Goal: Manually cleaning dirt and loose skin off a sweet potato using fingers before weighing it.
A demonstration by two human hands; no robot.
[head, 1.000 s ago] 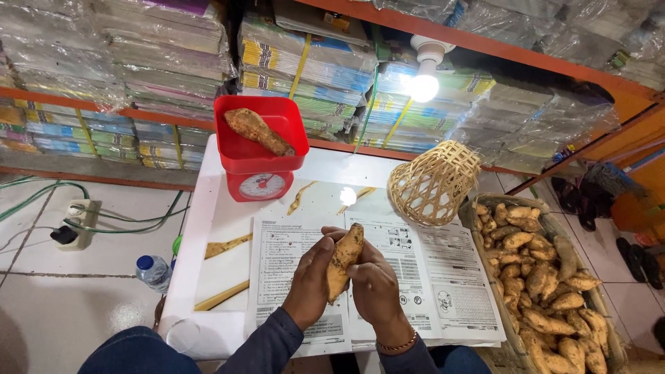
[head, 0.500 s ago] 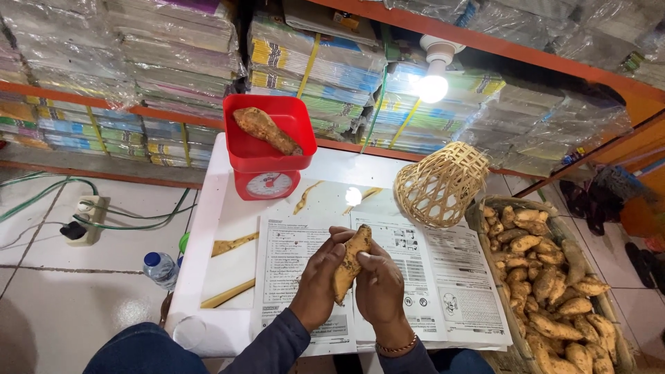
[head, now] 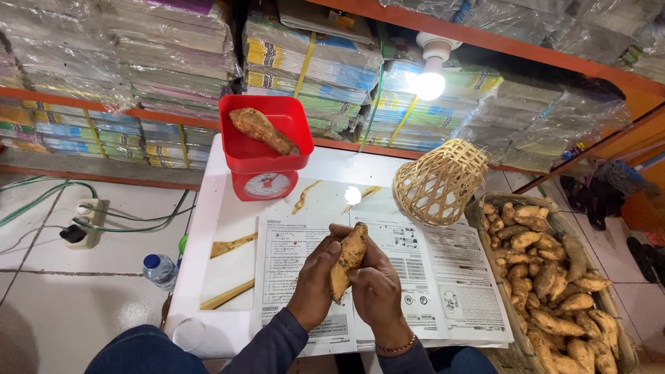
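Both hands clasped one sweet potato (head: 348,260) upright above the printed sheets (head: 415,277) on the white table (head: 222,221). Left hand (head: 315,280) fingers curled around it; right hand (head: 377,287) likewise, apparently. Basket of sweet potatoes (head: 554,284) stood nearby.

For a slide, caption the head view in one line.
Both hands, left hand and right hand, hold a sweet potato over printed sheets; another lies on a red scale.

Dark blue sleeves; beaded bracelet (head: 395,346)
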